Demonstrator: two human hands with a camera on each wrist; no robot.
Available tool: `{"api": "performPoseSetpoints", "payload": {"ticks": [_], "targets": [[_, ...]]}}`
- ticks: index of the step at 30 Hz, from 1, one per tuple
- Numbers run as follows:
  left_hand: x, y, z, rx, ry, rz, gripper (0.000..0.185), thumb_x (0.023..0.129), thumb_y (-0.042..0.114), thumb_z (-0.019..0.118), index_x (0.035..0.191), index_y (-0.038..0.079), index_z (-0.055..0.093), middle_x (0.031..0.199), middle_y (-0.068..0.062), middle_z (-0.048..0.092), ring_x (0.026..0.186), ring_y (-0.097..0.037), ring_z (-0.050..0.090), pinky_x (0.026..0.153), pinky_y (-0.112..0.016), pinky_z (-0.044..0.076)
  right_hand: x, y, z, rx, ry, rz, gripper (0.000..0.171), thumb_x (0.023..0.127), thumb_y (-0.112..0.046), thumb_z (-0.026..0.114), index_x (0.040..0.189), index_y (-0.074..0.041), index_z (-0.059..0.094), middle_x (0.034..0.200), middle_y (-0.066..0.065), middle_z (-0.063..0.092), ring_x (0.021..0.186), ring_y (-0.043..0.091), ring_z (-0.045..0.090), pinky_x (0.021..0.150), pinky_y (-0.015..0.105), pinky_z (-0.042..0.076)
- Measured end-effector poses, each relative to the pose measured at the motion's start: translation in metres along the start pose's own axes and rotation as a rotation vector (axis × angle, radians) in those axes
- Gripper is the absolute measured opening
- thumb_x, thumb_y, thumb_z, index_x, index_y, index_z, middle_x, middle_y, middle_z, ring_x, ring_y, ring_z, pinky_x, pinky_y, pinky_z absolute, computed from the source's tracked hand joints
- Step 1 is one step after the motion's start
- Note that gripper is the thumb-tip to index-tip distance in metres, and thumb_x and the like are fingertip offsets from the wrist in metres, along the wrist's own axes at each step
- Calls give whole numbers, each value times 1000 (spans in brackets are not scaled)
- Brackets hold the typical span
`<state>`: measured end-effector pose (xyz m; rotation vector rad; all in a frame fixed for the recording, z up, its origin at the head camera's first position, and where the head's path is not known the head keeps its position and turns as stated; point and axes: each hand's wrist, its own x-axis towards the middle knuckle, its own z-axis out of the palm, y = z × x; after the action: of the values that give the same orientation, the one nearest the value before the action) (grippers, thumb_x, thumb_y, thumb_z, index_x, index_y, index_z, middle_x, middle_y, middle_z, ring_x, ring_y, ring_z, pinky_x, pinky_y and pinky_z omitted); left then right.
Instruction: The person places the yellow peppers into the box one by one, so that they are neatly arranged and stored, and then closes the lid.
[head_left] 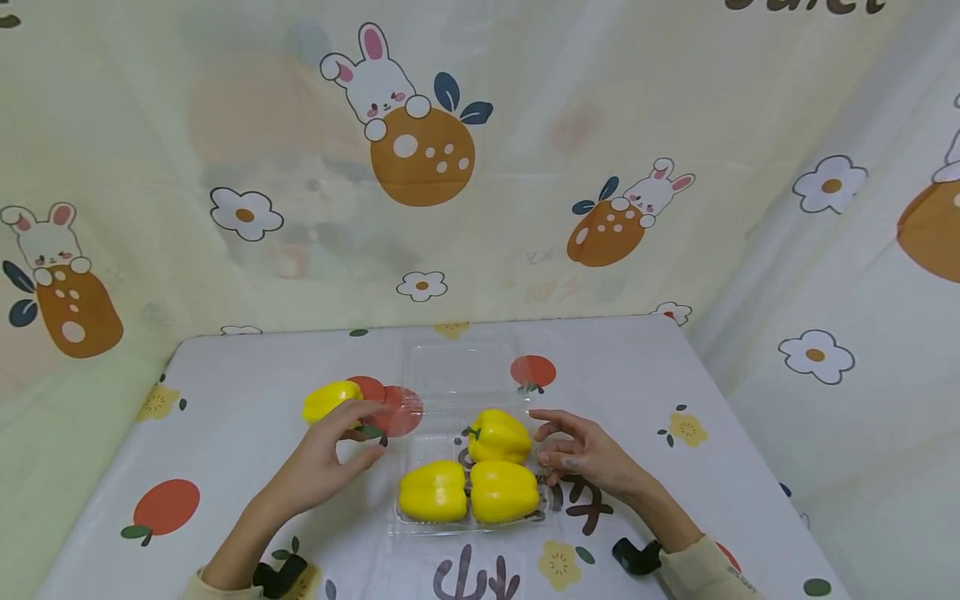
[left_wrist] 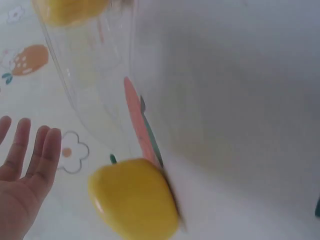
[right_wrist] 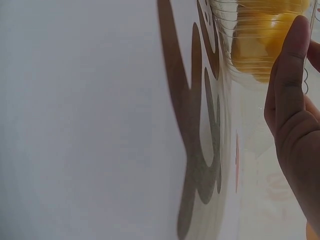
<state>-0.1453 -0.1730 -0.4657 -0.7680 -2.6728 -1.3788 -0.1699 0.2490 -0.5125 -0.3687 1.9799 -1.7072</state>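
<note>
Three yellow peppers fill the clear tray. Right hand, fingers relaxed, seems to steady its right wall. Left of the tray, left hand reaches open-fingered for the fourth pepper; grasping comes next.

Soft, even, bright light; shadows faint

Head view sharp, bowed toward 3 and 9 o'clock; both wrist views blurred, washed pale.
</note>
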Motion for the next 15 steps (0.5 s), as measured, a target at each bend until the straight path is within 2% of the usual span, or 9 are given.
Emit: {"api": "performPoseSetpoints", "payload": {"ticks": [5, 10, 15], "targets": [[0, -6, -9, 30, 43, -2, 54, 93, 3, 79, 143, 16, 61, 135, -6, 67, 114, -21, 66, 92, -45, 64, 0, 0, 0, -6, 3, 3, 74, 99, -12, 74, 163, -8, 36, 136, 31, 47, 77, 17, 71, 78, 29, 65], [0, -15, -19, 73, 79, 1, 52, 94, 5, 78, 140, 22, 62, 135, -1, 67, 114, -28, 68, 92, -44, 64, 0, 0, 0, -8, 5, 3, 74, 99, -12, 74, 163, -7, 37, 136, 31, 47, 78, 17, 71, 77, 29, 65], [2, -24, -25, 99, 95, -37, 50, 93, 4, 78, 139, 19, 63, 136, -11, 67, 115, -31, 68, 93, -42, 64, 0, 0, 0, -7, 6, 5, 74, 99, -12, 74, 163, -8, 37, 136, 31, 47, 78, 16, 70, 77, 29, 65]]}}
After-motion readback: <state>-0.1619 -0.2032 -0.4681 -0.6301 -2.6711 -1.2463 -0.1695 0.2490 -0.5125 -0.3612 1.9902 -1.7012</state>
